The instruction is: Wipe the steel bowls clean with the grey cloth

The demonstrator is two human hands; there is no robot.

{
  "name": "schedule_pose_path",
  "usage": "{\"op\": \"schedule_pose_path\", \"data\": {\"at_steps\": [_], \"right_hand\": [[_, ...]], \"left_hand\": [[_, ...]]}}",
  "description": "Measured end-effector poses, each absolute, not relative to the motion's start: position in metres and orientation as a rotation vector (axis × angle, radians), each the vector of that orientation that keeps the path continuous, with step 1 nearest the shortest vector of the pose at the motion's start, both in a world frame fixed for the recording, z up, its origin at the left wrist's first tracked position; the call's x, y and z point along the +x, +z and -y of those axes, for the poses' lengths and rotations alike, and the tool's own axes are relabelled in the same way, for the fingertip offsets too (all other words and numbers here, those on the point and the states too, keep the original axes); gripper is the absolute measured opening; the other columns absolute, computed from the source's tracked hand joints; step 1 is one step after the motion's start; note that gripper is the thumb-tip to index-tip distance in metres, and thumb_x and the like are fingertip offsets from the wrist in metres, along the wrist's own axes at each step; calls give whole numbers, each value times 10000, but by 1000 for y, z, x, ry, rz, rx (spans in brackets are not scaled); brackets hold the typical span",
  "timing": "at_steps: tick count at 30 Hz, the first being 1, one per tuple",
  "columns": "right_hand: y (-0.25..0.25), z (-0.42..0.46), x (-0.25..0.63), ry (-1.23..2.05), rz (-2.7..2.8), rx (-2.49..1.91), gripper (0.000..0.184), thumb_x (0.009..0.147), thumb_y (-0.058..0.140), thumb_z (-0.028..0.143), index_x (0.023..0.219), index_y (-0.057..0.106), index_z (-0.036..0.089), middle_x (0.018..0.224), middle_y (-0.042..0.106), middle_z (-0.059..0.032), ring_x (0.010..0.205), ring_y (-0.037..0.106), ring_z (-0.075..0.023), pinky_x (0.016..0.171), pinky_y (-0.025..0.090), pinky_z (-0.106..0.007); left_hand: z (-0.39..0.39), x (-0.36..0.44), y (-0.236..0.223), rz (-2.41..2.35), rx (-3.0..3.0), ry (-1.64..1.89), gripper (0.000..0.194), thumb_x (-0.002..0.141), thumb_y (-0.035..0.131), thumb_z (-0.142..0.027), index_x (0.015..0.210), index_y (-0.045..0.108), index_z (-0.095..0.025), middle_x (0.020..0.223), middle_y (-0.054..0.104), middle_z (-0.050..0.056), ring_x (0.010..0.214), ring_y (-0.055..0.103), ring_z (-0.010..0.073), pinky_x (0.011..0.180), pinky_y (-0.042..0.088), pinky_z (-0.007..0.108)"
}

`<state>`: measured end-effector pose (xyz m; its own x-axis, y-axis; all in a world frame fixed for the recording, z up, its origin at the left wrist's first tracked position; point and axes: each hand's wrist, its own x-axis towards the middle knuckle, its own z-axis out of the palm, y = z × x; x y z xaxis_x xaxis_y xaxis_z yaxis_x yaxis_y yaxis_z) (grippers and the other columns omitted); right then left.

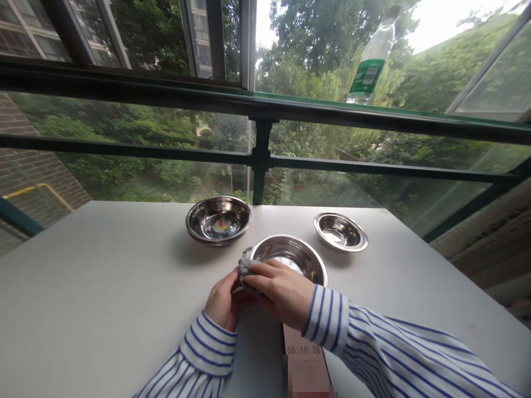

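A shiny steel bowl [309, 257] is tilted between my two hands above the white table. My left hand [224, 301] grips its near left side, with the fingertips hidden beneath it. Bunched under the fingers of my right hand [284, 287] is a grey cloth [245, 271], pressed against the bowl's left rim. The right hand reaches across the bowl's near side, covering part of its rim. Both wrists show blue-and-white striped cuffs.
Stacked steel bowls [218, 241] with a coloured sticker inside stand at the back left of the table [103, 287]. A smaller steel bowl [340, 232] sits back right. Below my hands lies a phone [305, 362] showing a timer. A bottle [368, 72] stands on the railing [307, 110].
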<state>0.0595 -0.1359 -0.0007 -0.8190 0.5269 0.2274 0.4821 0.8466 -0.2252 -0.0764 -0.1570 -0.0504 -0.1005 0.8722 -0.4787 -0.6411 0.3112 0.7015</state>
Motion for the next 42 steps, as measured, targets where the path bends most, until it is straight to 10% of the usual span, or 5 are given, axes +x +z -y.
{"op": "schedule_pose_path", "data": {"at_steps": [22,30,37,42], "right_hand": [[9,148,107,499,2886,-850,269,707,537,100,929,643,208,897,668,-38,793,600,-170,762,456,-272],[21,129,140,954,1998,-1286,322,825,477,367,1014,632,157,914,675,-72,830,613,-198,736,486,-296],[11,132,135,1379,1317,-1203,430,704,602,439,1037,602,167,990,640,-80,930,579,-230,796,474,-345],[17,143,122,1648,1114,-1079,479,702,560,332,1161,517,203,1041,614,-76,904,588,-215,703,504,-332]], "left_hand": [[160,-82,-55,-1183,487,1299,316,528,767,-231,794,645,-111,576,662,21,476,587,131,452,484,242],[152,-92,-63,-1343,565,1404,288,609,722,-242,856,625,-131,626,652,26,511,603,132,477,496,241],[166,-103,-48,-1921,1569,1720,363,699,635,-338,1002,600,-143,884,582,76,688,593,178,591,530,316],[179,-72,-21,-1270,2496,1437,564,709,656,-313,1227,471,-188,1234,490,146,1104,501,268,897,456,402]]}}
